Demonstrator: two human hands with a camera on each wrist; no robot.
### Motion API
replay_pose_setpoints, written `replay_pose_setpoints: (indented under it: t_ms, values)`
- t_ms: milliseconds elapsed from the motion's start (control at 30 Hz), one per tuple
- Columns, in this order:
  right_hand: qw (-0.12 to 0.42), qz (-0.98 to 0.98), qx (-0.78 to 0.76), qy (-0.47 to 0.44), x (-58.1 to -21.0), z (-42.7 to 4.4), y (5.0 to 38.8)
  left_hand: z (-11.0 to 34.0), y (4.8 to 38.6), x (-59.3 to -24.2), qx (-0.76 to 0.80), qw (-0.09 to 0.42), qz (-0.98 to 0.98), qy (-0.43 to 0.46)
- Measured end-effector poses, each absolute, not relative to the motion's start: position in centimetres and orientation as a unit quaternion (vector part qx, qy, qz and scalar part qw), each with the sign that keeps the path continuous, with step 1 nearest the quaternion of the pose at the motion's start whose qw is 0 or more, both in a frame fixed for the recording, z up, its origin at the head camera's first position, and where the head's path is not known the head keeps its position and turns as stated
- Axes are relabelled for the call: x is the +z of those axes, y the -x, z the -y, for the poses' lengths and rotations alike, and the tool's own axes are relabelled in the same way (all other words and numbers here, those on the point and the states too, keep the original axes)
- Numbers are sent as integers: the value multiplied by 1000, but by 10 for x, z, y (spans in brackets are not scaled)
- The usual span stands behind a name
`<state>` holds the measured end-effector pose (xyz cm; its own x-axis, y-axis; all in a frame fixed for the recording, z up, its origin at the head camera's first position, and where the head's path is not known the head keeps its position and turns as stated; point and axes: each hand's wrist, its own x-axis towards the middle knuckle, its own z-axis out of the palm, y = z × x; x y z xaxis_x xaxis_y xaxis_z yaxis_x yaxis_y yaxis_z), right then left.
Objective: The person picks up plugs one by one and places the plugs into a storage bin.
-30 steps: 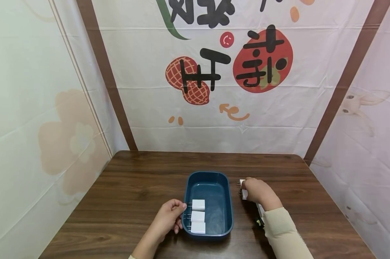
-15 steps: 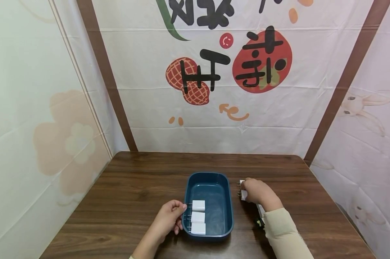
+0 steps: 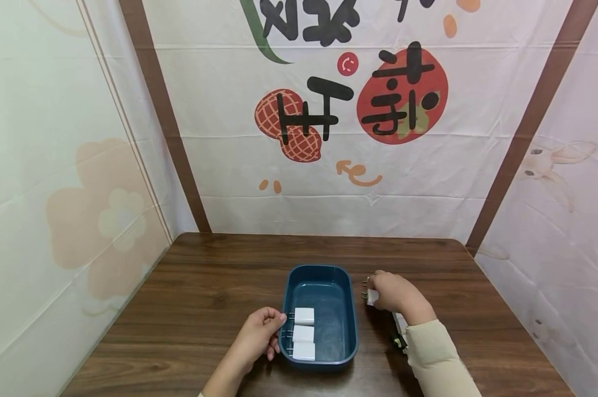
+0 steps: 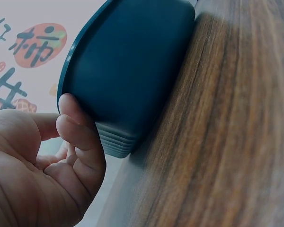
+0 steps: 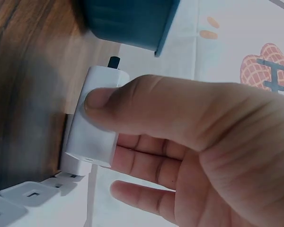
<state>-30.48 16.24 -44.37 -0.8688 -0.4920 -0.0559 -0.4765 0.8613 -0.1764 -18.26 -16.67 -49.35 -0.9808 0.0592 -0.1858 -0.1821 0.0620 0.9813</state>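
Note:
A dark blue tray (image 3: 331, 361) holds three white chargers (image 3: 304, 333) in a column along its left side, their prongs toward the left wall. My left hand (image 3: 257, 333) pinches the tray's left rim between thumb and fingers, as the left wrist view shows on the tray wall (image 4: 132, 61). Right of the tray, my right hand (image 3: 398, 295) grips a white charger (image 3: 372, 298); in the right wrist view the thumb of this hand (image 5: 180, 137) presses on the charger's side (image 5: 92, 135), with a dark prong standing out.
More white chargers (image 5: 31, 193) stand in a row beyond the held one in the right wrist view. A white piece (image 3: 400, 321) and a dark object with a yellow-green part (image 3: 400, 343) lie by the right sleeve. A printed cloth (image 3: 329, 215) hangs behind the wooden table (image 3: 219, 264).
The charger in my right hand has shifted slightly left toward the tray, away from the one behind it. My left hand stays at the tray's rim.

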Motion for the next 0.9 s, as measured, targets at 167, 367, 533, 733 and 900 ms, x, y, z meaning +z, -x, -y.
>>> replay_pose_setpoints:
  t_ms: [167,367,533,733,900]
  values:
    - [50,-962,-91,252,-438,-161,301,167,182,-494,683,86,-724,41]
    - [44,-963,-93,250,-432,-159,297,167,182,-495,683,86,-724,40]
    - [43,-962,-96,251,-428,-157,296,168,183,-495,683,89,-724,39]
    - [31,-960,-97,262,-420,-155,293,166,183,-492,684,85,-724,41]
    - [41,-958,-106,263,-415,-153,290,165,182,-492,683,85,-724,44]
